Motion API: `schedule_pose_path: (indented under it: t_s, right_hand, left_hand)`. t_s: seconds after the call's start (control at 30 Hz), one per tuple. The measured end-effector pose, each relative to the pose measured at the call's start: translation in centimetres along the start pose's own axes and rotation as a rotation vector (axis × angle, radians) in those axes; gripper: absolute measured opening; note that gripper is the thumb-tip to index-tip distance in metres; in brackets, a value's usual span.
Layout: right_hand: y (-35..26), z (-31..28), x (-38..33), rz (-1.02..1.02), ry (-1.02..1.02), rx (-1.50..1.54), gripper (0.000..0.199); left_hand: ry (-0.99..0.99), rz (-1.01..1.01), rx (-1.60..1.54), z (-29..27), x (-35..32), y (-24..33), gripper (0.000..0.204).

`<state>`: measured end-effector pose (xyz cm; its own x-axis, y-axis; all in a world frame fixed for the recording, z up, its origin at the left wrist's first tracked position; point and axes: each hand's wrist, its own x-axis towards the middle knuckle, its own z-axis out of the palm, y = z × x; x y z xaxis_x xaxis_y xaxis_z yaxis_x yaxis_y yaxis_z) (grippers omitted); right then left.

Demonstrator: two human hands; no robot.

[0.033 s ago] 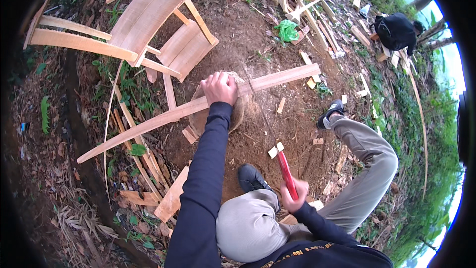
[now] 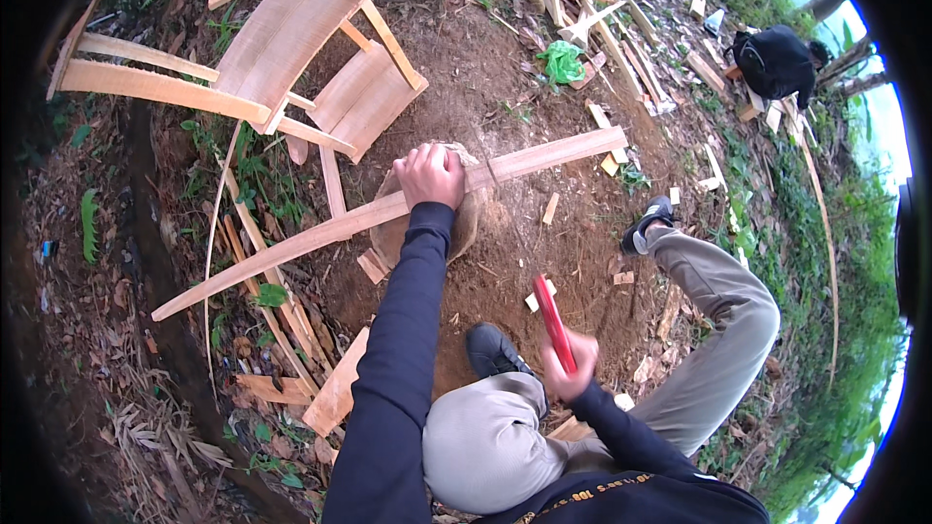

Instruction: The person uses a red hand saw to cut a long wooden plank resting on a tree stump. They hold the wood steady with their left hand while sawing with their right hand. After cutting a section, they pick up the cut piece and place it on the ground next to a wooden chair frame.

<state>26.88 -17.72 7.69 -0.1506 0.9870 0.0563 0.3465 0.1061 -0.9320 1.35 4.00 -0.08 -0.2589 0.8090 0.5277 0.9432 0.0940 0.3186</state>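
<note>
Above the grey-clad knee [image 2: 485, 442], the saw [image 2: 549, 309] is held by the right hand [image 2: 570, 366], with the fingers closed round its red handle [image 2: 555, 335]. If the wrist is twisted, the thin blade [image 2: 492, 173] could be bent or bound.

Farther out, the board [image 2: 553, 152] is laid across the log [image 2: 451, 233], overhanging both sides, and is crossed by the blade near the log's right edge. It is pressed down by the left hand [image 2: 430, 175], fingers curled together over it; whether it is also clasped from beneath cannot be told. Should that pressure be eased, the board could be tipped or swung by its long left overhang. Should the blade be thrown from its line, that hand could be cut, since little room is left between them. By a sagging right end, wood fibres could be torn. If the log is poorly bedded, which cannot be told, everything could be rocked.

Beyond, the chair [image 2: 286, 39] could be knocked by a swinging board. Farthest off, another person [image 2: 777, 63] is seen, well apart from the blade.
</note>
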Motion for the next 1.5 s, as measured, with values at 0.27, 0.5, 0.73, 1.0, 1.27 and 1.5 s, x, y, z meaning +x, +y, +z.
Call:
schedule_pose_path:
  t_s: [0.27,0.5,0.73,1.0,1.27,1.5]
  right_hand:
    - [-0.7,5.1,10.8,-0.028,0.108,0.133,0.005]
    - [0.1,-2.6,-4.7,0.035,0.0,-0.065,0.006]
    - [1.4,5.0,9.6,-0.106,0.104,0.101,0.003]
    - [-0.2,2.7,4.8,0.001,0.07,0.098,0.003]
    - [0.4,0.0,-1.9,-0.063,-0.036,0.024,0.009]
    - [0.9,3.7,10.3,-0.097,0.072,0.113,0.006]
  left_hand:
    - [0.007,0.001,0.036,0.1,0.2,0.1,0.019]
    - [-0.016,0.008,0.045,0.0,0.2,0.3,0.018]
    - [0.0,0.043,0.03,-0.1,0.5,0.6,0.019]
    - [-0.003,0.004,0.04,-0.6,0.4,0.2,0.02]
    - [0.017,0.021,0.052,0.1,0.2,0.3,0.02]
    - [0.071,-0.127,0.059,0.0,0.8,0.8,0.025]
